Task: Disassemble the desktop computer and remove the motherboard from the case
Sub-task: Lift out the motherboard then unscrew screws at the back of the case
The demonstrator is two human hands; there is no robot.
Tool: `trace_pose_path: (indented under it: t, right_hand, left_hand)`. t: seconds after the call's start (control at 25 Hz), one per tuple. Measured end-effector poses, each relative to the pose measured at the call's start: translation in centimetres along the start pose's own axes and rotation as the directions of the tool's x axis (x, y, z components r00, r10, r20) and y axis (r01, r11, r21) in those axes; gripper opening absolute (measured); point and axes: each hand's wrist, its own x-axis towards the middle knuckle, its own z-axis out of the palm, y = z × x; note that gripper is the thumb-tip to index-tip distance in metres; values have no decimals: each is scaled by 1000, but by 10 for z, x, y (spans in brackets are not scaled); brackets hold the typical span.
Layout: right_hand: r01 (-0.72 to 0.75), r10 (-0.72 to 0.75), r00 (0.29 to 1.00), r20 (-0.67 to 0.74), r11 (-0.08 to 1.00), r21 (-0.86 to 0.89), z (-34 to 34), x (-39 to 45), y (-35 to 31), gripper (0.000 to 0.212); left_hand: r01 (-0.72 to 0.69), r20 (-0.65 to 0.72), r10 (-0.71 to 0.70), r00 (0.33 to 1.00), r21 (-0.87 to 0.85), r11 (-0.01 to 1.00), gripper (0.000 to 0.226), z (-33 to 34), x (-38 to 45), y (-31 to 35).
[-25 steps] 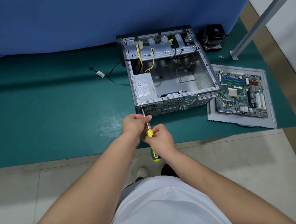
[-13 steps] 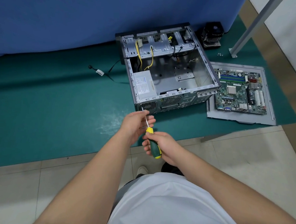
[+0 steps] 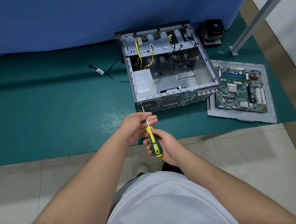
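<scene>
2 hands are at work in front of the open case [image 3: 164, 81]. Your right hand [image 3: 166, 147] has its fingers wrapped round the yellow and green handle of the screwdriver [image 3: 153, 142]. Your left hand [image 3: 136, 125] lies under the thin metal shaft, palm up, with the fingers loose and nearly straight; the shaft rests across them. The tip of the screwdriver touches the near left corner of the case, at the top of its back wall.

The case lies on its side on the green mat [image 3: 48, 105], with the open side up. Inside it, at the near left, sits the gray power box [image 3: 144, 83], and yellow wires [image 3: 138, 54] hang from the far end. The motherboard [image 3: 241, 90] is already out. It lies flat on a gray metal panel [image 3: 264, 119] just to the right of the case, on the same mat.

1 black cable [image 3: 101, 71] with a white tag lies on the mat to the left of the case. A black cooler fan [image 3: 212, 32] stands behind the case, near the blue wall [image 3: 80, 17]. A few small screws [image 3: 220, 52] lie beside the foot of a gray metal leg [image 3: 249, 24].
</scene>
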Motion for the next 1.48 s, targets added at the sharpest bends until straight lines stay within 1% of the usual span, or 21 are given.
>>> trace_pose_path:
  t: [0.04, 0.12, 0.16, 0.2, 0.28, 0.36, 0.44, 0.52, 0.6, 0.64, 0.72, 0.8, 0.96, 1.04, 1.16, 1.32, 1.48]
  right_hand:
    - [4, -4, 1000, -22, 1000, 3, 1, 0, 0, 35]
    - [41, -41, 997, -69, 999, 3, 2, 1, 1, 33]
    - [60, -60, 995, -86, 998, 3, 2, 2, 1, 32]
    - [74, -74, 993, -94, 997, 5, 2, 3, 2, 31]
    - [88, -88, 993, -83, 996, 1, 2, 3, 3, 31]
    - [71, -71, 996, -49, 997, -12, 0, 1, 2, 31]
    - [10, -11, 1000, -15, 1000, -24, -1, 0, 3, 34]
    - [-28, 28, 1000, -3, 999, -23, -2, 0, 4, 35]
    - [-19, 18, 1000, -22, 1000, -25, -2, 1, 4, 33]
    - [-3, 2, 999, -35, 1000, -27, -2, 2, 4, 31]
    - [29, -30, 998, -59, 999, -20, -1, 3, 5, 28]
    - [49, -49, 997, -66, 999, -13, 0, 3, 5, 24]
    - [79, -80, 995, -61, 997, -19, -2, 2, 6, 21]
    - [91, -93, 993, -68, 995, -35, -4, 3, 7, 18]
    - [101, -106, 989, -100, 994, -48, -8, 6, 10, 16]
    - [118, -125, 983, -134, 992, -54, -16, 10, 11, 19]
    - [142, -153, 980, -128, 986, -89, -20, 11, 11, 19]
  left_hand:
    - [2, -1, -2, 1000, -11, 1000, 25, 1, 0, 1]
    - [-5, -60, 7, 998, 32, 999, 13, 5, -2, -1]
    - [-18, -104, 26, 994, 79, 997, 14, 6, -2, -3]
    - [-31, -147, 49, 988, 123, 992, 20, 6, -2, -6]
    - [-46, -177, 70, 982, 136, 990, 24, 4, -1, -9]
    - [-33, -138, 46, 989, 98, 995, 19, 3, -1, -8]
    - [-12, -80, 16, 997, 51, 999, 12, 0, -3, -6]
    - [2, -27, -2, 1000, 31, 1000, 21, -1, -5, -4]
    - [2, -22, -2, 1000, 14, 1000, 26, 2, -5, 1]
    - [-4, -53, 3, 999, -10, 1000, 24, 5, -4, 4]
    - [-18, -154, 0, 988, -117, 993, 15, 13, 3, 14]
    - [-33, -255, -15, 967, -183, 983, 12, 20, 10, 22]
    - [-94, -442, 17, 897, -154, 984, 10, 29, 18, 22]
    - [-128, -477, 43, 878, -148, 981, 8, 30, 19, 20]
    - [-120, -470, 36, 882, -150, 981, 2, 29, 19, 18]
    - [-96, -429, 18, 903, -159, 983, 14, 26, 15, 19]
    - [-133, -378, 64, 924, -159, 978, 17, 27, 6, 18]
